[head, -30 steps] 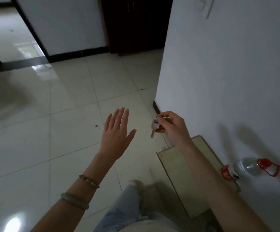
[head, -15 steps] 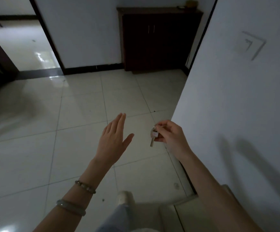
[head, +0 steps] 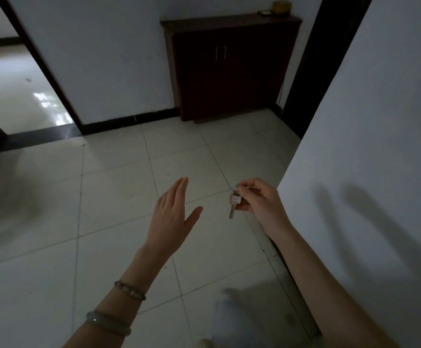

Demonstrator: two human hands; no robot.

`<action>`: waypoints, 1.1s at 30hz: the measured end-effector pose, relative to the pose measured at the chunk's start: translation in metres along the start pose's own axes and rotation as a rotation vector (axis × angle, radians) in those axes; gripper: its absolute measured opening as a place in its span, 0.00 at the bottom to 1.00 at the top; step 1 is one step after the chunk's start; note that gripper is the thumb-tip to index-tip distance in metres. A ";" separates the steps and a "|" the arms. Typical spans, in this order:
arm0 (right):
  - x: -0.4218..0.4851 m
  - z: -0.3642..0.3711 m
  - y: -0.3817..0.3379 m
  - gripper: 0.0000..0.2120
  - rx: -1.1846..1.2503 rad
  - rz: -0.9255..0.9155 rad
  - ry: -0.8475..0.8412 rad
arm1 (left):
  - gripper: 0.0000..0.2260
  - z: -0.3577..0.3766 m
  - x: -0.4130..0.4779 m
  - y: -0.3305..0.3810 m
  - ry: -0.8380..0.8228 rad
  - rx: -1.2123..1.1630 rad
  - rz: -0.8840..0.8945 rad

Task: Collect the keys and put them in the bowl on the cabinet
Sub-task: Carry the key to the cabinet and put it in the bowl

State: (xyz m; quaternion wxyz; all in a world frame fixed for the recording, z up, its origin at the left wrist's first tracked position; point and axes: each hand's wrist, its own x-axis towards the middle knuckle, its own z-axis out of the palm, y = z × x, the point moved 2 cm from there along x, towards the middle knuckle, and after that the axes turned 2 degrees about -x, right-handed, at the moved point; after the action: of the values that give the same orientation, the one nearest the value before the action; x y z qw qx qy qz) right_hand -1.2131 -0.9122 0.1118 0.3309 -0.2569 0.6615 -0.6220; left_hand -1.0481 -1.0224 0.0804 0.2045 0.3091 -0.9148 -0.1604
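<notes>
Holding keys (head: 234, 203) in right hand (head: 259, 200), cabinet (head: 232, 69) ahead

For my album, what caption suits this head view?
Right hand dangles keys, left hand open, facing the cabinet.

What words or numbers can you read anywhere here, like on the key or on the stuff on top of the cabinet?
None can be read.
Key in the right hand: a pale tag on its head, too blurred to read.
Yellowish bowl and small dark object on the cabinet: too small and dim to show any writing.
Wall: faint marks, not readable as letters.
</notes>
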 end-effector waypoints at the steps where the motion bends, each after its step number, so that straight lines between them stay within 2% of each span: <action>1: 0.016 0.001 -0.001 0.04 0.013 0.004 -0.003 | 0.30 0.003 0.014 -0.006 -0.002 0.004 0.002; 10: 0.186 -0.001 -0.017 0.04 0.027 0.013 0.009 | 0.30 0.047 0.171 -0.048 -0.034 -0.012 -0.005; 21: 0.396 -0.040 -0.051 0.03 0.050 0.011 0.045 | 0.30 0.099 0.374 -0.067 -0.068 -0.046 -0.023; 33: 0.587 -0.062 -0.057 0.06 0.072 0.010 0.113 | 0.30 0.151 0.577 -0.104 -0.093 -0.059 0.058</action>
State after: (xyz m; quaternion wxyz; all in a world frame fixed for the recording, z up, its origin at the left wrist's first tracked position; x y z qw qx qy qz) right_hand -1.6450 -1.3182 0.0991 0.3051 -0.2060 0.6574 -0.6575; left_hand -1.4854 -1.4401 0.0648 0.1755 0.2685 -0.9267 -0.1957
